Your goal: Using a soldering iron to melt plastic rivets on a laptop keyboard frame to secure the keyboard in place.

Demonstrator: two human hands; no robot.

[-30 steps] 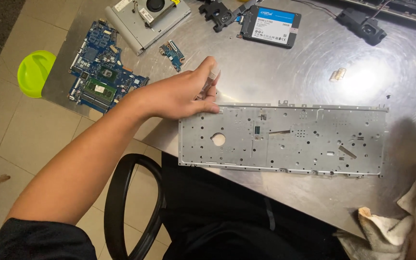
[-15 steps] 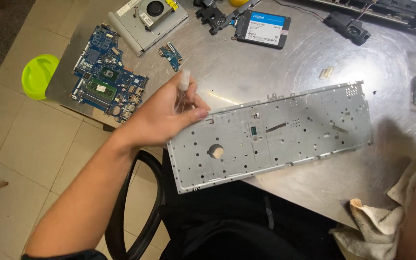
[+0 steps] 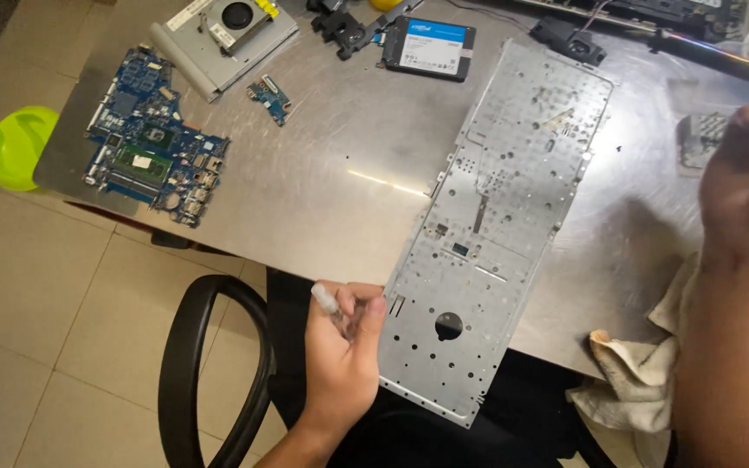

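Note:
A long perforated metal keyboard backplate [image 3: 513, 199] lies slanted on the steel table [image 3: 331, 173], its near end hanging over the front edge. My left hand [image 3: 344, 347] is at that near end, its fingers closed on a small white pen-like tool [image 3: 326, 302] and its fingertips against the plate's left edge. My right hand [image 3: 747, 182] is at the right side of the view, fingers curled around the end of a black rod-shaped tool [image 3: 713, 52] that runs toward the back of the table.
A blue motherboard [image 3: 153, 152], a small blue board [image 3: 270, 97], a fan assembly [image 3: 227, 26], a flat black drive [image 3: 431, 48] and a black speaker [image 3: 565, 39] lie at the back. A dirty cloth [image 3: 643, 381] hangs front right. A black chair arm [image 3: 210, 373] and a green bowl-shaped thing [image 3: 19, 143] sit left.
The backplate has swung from lying crosswise to pointing away from me. My left hand has drawn back to the table's front edge. My right hand has come into view.

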